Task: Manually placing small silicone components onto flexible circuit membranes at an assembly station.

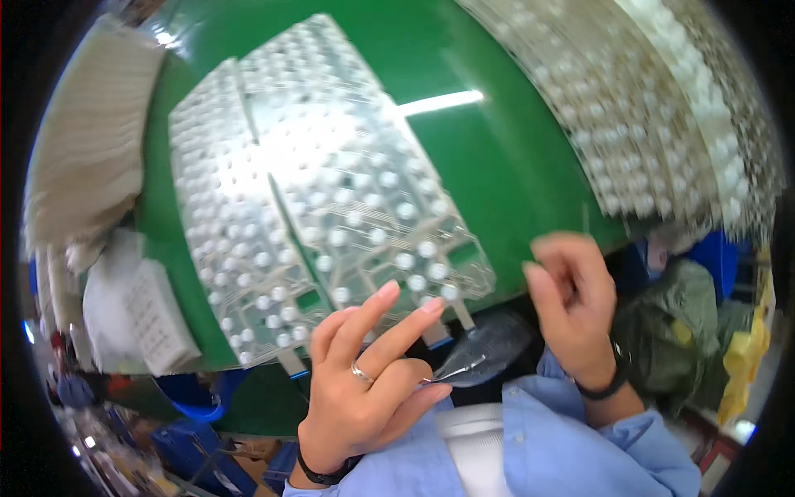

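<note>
Two translucent keyboard membrane sheets with white domes, a narrow one point(240, 248) and a wider one point(352, 182), lie side by side on a green table. Each has short ribbon tails reaching past the near edge. Over the near end, my left hand point(364, 373), with a ring, has thumb and forefinger pinched together and its other fingers stretched out. A shiny piece of clear plastic film point(489, 352) runs from that pinch to below the table edge. My right hand point(575, 302) hovers right of the sheets, slightly blurred, fingers curled with thumb and forefinger apart; I see nothing in it.
Stacked dome sheets point(613, 108) cover the table's right side. A tall pale stack point(99, 132) stands at the left, with a white wrapped bundle point(141, 311) nearer me. Below the edge are a blue bin point(195, 398) and a dark green plastic bag point(675, 315).
</note>
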Motion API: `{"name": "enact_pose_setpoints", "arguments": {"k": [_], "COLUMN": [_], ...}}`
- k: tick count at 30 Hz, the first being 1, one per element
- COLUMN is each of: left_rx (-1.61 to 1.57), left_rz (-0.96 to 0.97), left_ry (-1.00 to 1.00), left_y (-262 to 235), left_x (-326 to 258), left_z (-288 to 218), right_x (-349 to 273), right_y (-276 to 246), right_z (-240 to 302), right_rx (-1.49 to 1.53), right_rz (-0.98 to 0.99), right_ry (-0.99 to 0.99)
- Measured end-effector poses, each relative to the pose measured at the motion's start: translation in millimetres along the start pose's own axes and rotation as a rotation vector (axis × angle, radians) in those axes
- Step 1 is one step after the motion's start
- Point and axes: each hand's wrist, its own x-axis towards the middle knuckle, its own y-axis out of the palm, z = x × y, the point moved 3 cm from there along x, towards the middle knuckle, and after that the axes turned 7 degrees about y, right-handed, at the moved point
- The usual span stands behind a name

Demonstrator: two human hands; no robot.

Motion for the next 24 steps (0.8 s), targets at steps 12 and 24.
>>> {"name": "enact_pose_setpoints", "arguments": {"k": [12, 24], "left_rx": [-0.426, 0.827], "left_rz": [-0.138, -0.59], "left_ry": [0.052, -0.765], "left_y": [-60, -233], "left_x": [-65, -330], "left_z": [6, 231], "right_x": [-48, -22], "right_y": [7, -6], "right_z": [-17, 29], "right_rx": [0.008, 0.57], "right_rz": [0.427, 0.099], "right_ry": [0.345, 0.079]}}
